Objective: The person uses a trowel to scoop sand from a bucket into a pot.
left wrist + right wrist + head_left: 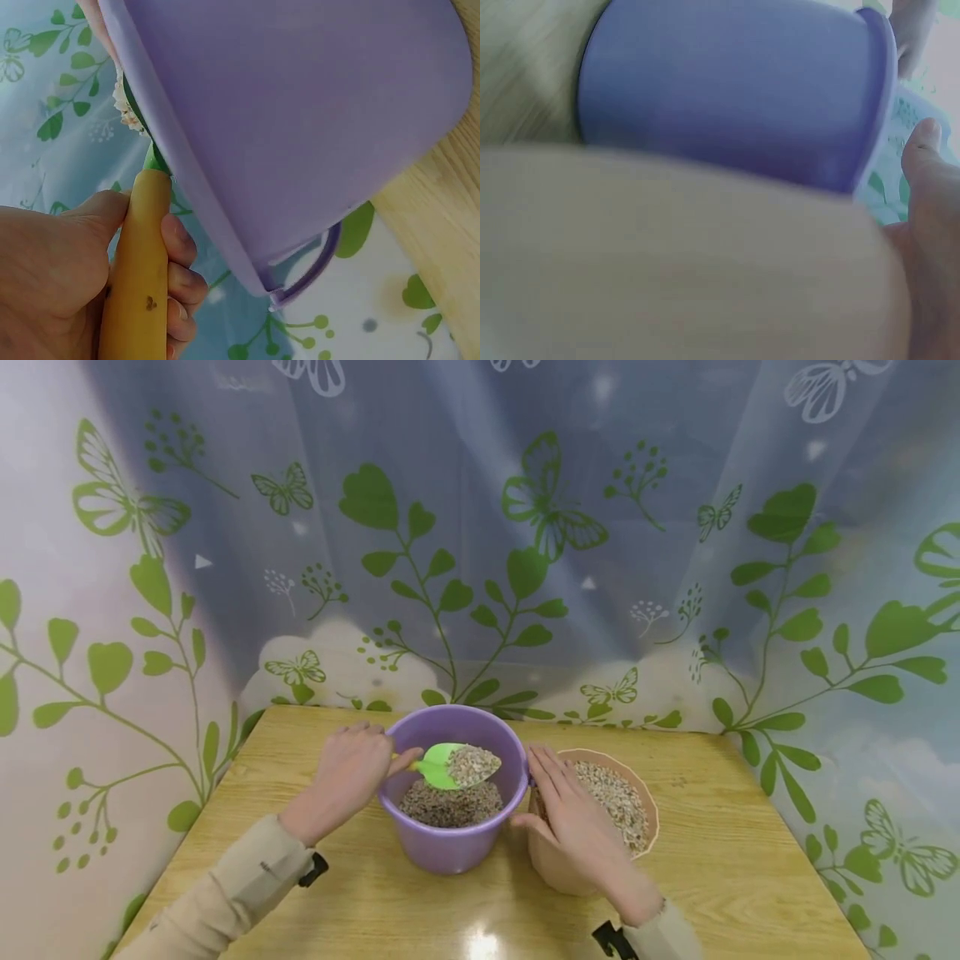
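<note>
The loaded shovel (433, 766) is over the bucket (450, 850), handle (139, 262) gripped in my left hand (348, 772). Right of the bucket, my right hand (576, 820) rests straight-fingered on the pot (548, 863). Work appears partway: gravel (450, 805) lies in both, shovel unemptied.

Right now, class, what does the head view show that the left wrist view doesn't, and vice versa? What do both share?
Only the head view: the gravel inside the purple bucket, the pale gravel inside the peach flowerpot, and the beige sleeves.

Only the left wrist view: the bucket's curved handle, and the brown mark on the yellow grip of the hand trowel.

Both: the bucket, the left hand holding the trowel, some gravel on its green blade, the wooden table and the leaf-print cloth.
</note>
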`<state>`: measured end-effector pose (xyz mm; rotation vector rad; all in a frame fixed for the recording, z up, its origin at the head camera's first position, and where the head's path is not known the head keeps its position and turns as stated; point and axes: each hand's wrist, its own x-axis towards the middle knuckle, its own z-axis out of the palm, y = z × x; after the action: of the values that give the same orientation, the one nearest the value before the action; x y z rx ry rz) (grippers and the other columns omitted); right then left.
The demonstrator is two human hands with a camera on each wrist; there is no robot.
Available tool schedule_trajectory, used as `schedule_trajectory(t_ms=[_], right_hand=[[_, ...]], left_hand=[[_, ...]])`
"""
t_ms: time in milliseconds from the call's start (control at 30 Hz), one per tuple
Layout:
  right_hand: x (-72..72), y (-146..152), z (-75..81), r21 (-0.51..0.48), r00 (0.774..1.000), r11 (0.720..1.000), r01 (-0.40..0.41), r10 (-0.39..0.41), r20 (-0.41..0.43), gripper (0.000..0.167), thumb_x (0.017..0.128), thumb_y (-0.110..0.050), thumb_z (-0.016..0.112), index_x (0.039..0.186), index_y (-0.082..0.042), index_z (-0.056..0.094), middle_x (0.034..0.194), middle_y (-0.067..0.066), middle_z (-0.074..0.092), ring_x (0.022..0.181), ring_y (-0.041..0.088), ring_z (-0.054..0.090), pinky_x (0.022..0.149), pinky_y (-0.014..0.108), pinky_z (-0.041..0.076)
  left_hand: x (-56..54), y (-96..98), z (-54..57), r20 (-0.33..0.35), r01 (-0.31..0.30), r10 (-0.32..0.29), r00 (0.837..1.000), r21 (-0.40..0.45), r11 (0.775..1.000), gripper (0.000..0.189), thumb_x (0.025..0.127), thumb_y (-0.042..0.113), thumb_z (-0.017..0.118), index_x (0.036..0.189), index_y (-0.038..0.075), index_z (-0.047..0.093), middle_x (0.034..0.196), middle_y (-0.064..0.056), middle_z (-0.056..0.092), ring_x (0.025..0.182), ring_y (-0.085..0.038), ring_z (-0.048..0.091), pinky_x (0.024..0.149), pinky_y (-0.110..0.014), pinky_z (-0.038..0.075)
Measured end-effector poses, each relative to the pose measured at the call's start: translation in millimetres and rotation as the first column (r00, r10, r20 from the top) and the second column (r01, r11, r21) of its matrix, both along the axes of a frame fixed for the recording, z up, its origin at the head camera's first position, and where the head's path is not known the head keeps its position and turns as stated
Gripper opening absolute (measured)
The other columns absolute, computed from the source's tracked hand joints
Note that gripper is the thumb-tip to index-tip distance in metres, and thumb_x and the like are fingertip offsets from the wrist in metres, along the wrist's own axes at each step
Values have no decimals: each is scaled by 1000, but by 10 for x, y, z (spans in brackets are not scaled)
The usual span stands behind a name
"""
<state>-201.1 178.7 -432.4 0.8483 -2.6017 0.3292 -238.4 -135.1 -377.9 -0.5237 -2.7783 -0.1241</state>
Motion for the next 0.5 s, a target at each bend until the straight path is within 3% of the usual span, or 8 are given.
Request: schedule_trajectory(t_ms=[200, 400, 500], right_hand=[[101, 502, 8, -17, 996, 996, 93, -93, -16, 83, 100, -53, 53, 154, 6, 31, 160, 23, 32, 147, 41, 31, 118, 55, 27], [232, 937, -58, -23, 976, 982, 187, -183, 120, 78, 101, -39, 61, 157, 2, 26, 161, 25, 28, 148, 44, 26, 125, 43, 13], [285, 1076, -91, 2, 968, 978, 210, -208, 142, 79, 100, -39, 62, 159, -2, 23, 162, 24, 27, 149, 43, 26, 125, 34, 7]], left_hand=[[-30, 109, 82, -10, 44, -44, 999, 29, 999, 58, 100, 49, 59, 54, 16, 47, 57, 2, 47, 56, -16, 45, 50, -27, 37], [-68, 248, 175, -20, 64, -64, 998, 1, 998, 61, 101, 51, 57, 52, 17, 45, 62, 1, 51, 59, -17, 46, 53, -27, 38], [-100, 341, 227, -29, 87, -87, 996, 2, 996, 61, 101, 51, 56, 52, 17, 45, 61, 1, 50, 60, -18, 46, 53, -28, 38]])
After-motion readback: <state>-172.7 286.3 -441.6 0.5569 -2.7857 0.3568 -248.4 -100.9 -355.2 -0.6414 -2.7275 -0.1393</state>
